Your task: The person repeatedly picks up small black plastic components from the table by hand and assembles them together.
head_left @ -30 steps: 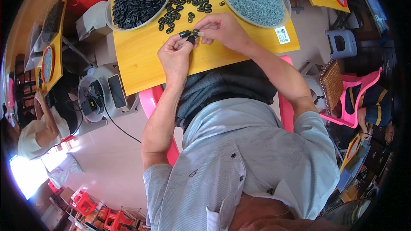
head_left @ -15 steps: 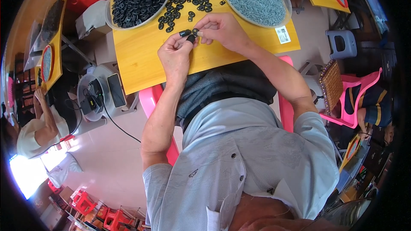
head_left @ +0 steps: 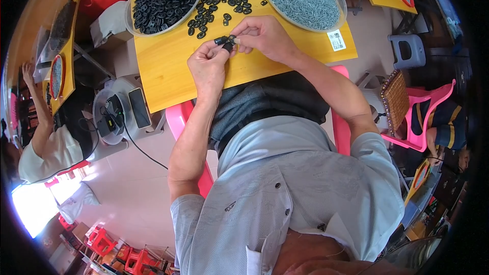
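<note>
Above the yellow table (head_left: 168,79), my two hands meet fingertip to fingertip. My left hand (head_left: 209,63) pinches a small black oval piece (head_left: 232,37); dark covers seem to sit on its thumb and forefinger tips. From the other side, my right hand (head_left: 267,38) has its thumb and forefinger closed at the same piece. Whether a screw is between them is too small to tell. Just beyond lie several loose black oval pieces (head_left: 204,16) with two holes each. A round clear tub (head_left: 199,0) heaped with such pieces stands at the far left.
A second clear tub (head_left: 342,12) full of small silvery screws stands at the far right, beside a white printed label (head_left: 336,40). Left of the table, a phone (head_left: 138,107) and a cable-filled plastic tub (head_left: 104,135) rest on a stool. Another person (head_left: 53,147) sits at the left.
My hands stay nearly in place, fingertips still together at the black oval piece. At the left, the other person's arm has reached farther forward, past the red-rimmed tray.
</note>
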